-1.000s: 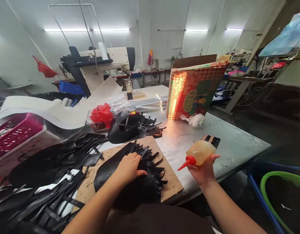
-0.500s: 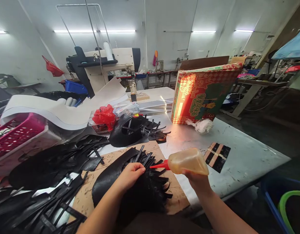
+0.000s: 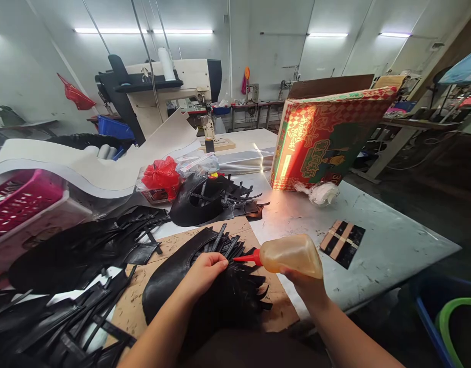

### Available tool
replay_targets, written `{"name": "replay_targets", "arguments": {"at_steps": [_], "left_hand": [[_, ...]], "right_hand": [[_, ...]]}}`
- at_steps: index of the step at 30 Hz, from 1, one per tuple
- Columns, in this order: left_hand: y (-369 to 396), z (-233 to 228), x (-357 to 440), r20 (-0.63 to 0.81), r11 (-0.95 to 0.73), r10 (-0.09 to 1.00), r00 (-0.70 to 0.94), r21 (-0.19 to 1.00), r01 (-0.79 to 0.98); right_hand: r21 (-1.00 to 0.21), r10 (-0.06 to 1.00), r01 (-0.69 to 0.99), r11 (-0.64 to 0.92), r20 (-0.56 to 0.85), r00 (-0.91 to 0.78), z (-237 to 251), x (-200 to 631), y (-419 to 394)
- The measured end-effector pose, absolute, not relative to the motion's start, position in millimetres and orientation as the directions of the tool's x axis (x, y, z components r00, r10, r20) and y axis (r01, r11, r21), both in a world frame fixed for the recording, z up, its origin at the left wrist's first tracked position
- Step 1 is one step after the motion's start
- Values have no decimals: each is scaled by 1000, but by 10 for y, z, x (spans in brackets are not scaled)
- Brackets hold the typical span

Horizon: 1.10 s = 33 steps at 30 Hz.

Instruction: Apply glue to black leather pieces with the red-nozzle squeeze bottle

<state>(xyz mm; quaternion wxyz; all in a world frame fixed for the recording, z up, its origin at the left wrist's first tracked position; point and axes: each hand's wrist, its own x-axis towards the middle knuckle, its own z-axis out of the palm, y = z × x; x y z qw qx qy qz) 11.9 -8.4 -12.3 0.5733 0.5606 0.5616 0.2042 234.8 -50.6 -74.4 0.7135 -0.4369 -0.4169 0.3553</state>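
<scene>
My left hand (image 3: 205,272) rests over a black leather piece (image 3: 168,273) with many narrow strips along its edge. Thumb and forefinger are pinched together on a black strip (image 3: 232,254). In my right hand (image 3: 306,287) lies a translucent squeeze bottle (image 3: 291,254) of amber liquid, tipped on its side. Its red nozzle (image 3: 248,258) points left, its tip close to my left fingertips; whether it touches the strip I cannot tell. Beneath the leather is a brown cardboard sheet (image 3: 279,301).
More black stripped leather pieces lie behind (image 3: 195,212) and at left (image 3: 67,255). A red printed carton (image 3: 315,138) stands at the back right, near a white wrapped bundle (image 3: 323,194) and a taped striped piece (image 3: 343,243). A pink basket (image 3: 26,204) is at left, a sewing machine (image 3: 174,82) beyond.
The squeeze bottle has shifted slightly left, bringing its nozzle a little nearer my left fingertips. The camera view has tilted down a little. My left hand keeps its pinch.
</scene>
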Motion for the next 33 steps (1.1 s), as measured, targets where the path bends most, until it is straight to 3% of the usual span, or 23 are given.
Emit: {"name": "replay_targets", "arguments": {"at_steps": [9, 21, 27, 31, 33], "left_hand": [[-84, -156, 121, -414, 299, 867, 277, 878, 374], [-77, -163, 103, -379, 277, 882, 280, 897, 345], [-133, -67, 92, -365, 220, 884, 293, 876, 430], [-93, 168, 22, -268, -14, 893, 362, 786, 618], [20, 265, -29, -184, -139, 931, 315, 620, 773]], "right_hand": [[-930, 888, -164, 328, 245, 389, -801, 2353, -488], [-914, 961, -365, 179, 82, 265, -936, 2417, -554], [-836, 977, -537, 112, -6, 213, -917, 2485, -558], [-776, 976, -622, 107, -36, 214, -748, 2599, -380], [-726, 982, -681, 95, -43, 183, -653, 2635, -243]]}}
